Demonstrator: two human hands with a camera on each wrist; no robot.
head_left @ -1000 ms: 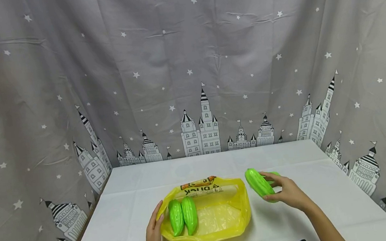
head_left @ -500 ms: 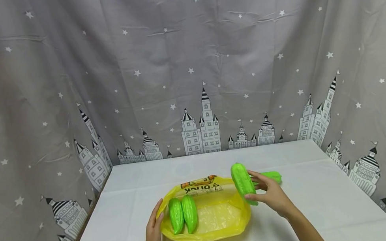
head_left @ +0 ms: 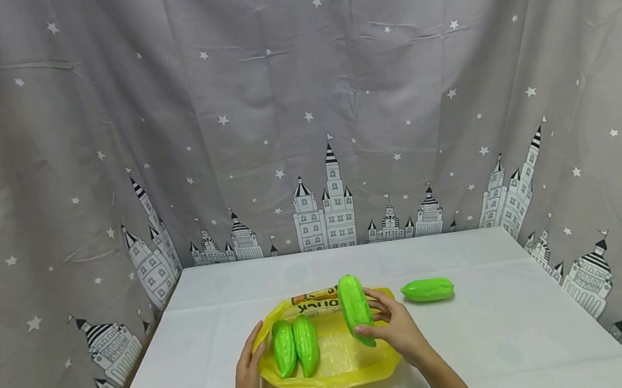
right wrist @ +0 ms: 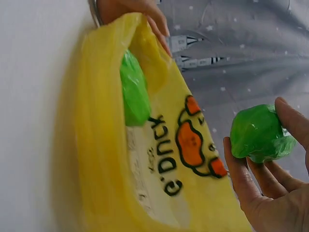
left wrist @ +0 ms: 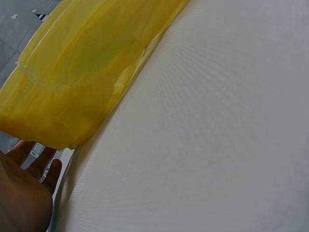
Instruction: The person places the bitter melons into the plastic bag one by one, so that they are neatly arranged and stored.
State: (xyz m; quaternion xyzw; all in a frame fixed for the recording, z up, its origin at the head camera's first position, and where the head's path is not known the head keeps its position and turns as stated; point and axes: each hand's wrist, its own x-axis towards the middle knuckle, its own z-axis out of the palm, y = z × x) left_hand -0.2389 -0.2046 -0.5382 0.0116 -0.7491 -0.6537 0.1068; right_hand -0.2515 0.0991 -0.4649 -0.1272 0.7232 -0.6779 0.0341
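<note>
My right hand holds a bright green, ridged cucumber-like vegetable upright over the right part of a yellow plastic bag. In the right wrist view, fingers and thumb grip that vegetable from both sides, and its clear wrapping shines. The bag lies wide-mouthed on the table, with two similar green vegetables side by side in its left part. My left hand rests along the bag's left side, fairly straight fingers against the outside. In the left wrist view the bag's edge partly covers the left fingers.
Another green vegetable lies sideways on the white table, to the right of the bag and behind the right hand. A grey curtain printed with stars and castles hangs around the table's back and sides.
My right hand has carried its green vegetable left from beside the bag to over its opening, turning it more upright. The vegetable on the table has come into full view. The left hand stays put.
</note>
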